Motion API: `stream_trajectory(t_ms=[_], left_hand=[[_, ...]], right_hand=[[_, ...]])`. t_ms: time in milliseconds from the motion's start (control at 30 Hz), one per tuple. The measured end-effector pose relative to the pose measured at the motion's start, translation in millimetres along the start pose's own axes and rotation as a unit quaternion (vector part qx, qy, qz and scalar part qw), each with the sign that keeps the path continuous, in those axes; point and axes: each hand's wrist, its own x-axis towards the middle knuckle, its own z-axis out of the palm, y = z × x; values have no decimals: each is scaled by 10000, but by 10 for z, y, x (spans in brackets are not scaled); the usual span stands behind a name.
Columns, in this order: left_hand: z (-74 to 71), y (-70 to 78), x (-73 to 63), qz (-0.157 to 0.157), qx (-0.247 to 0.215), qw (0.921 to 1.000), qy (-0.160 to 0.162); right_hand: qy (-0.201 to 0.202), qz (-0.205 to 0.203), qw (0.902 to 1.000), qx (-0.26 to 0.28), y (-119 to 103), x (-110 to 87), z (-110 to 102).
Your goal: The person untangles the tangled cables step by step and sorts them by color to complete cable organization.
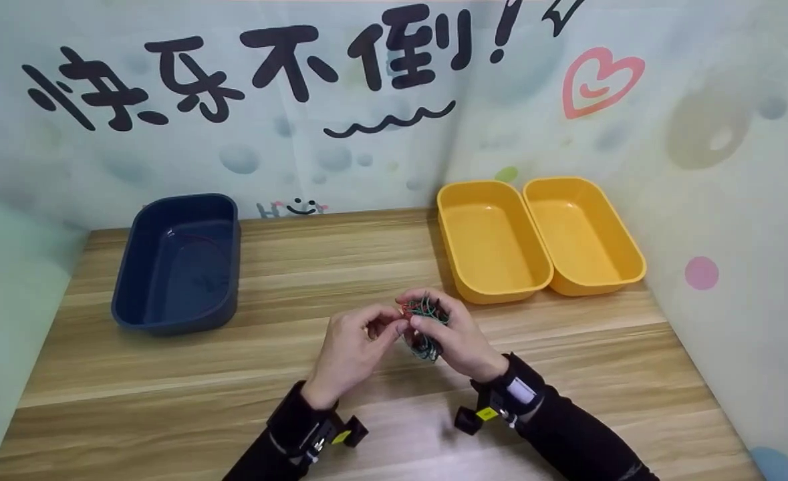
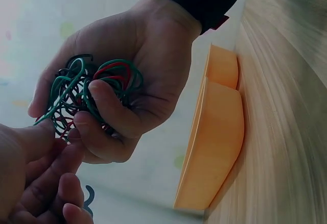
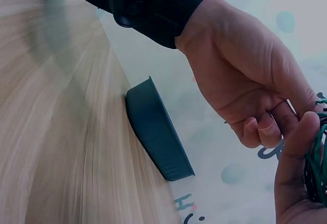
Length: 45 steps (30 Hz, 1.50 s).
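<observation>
A tangled bundle of thin green, red and black wires [image 2: 71, 89] is gripped by my right hand [image 1: 457, 334], with its fingers curled round the bundle. My left hand [image 1: 353, 344] meets it from the other side; thumb and index finger pinch at the edge of the tangle, where red and green strands show in the left wrist view. The fingertips of both hands are close together there. In the right wrist view the left hand [image 3: 250, 76] has its other fingers bent, and only part of the wires shows at the right border.
A dark blue bin [image 1: 129, 287] stands at the left of the wooden table [image 1: 166, 394], with a thin reddish strand inside. Two yellow bins [image 1: 497, 257] stand side by side at the back right. A printed cloth wall [image 1: 380, 160] encloses the table's back and sides.
</observation>
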Motion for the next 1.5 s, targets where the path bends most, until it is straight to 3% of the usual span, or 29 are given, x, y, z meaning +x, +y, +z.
stream_trajectory(t_ms=[233,467,767,1000,1233,1333,1500], left_hand=[[-8,31,0,-62,-16,10000,10],[-20,46,-5,27,92,9999,-34],[-54,90,-13,-83,398,9988,-279],[-102,115,-27,295,936,9949,-215],[-153,130,-45,916,1672,9817,-10],[-168,132,-51,1146,1902,9750,69],[-182,113,-49,1599,2446,9560,265]], right_hand=[[-150,-89,9997,-198,31,-5,-25],[136,74,9972,-726,0,-3,-27],[505,26,9956,-783,-31,4,-36],[584,-291,9920,-1079,-46,6,-59],[218,-1065,9757,-1903,-11,-2,-88],[98,-1555,9607,-2297,3,9,-94],[59,-2212,9367,-2715,17,40,-86]])
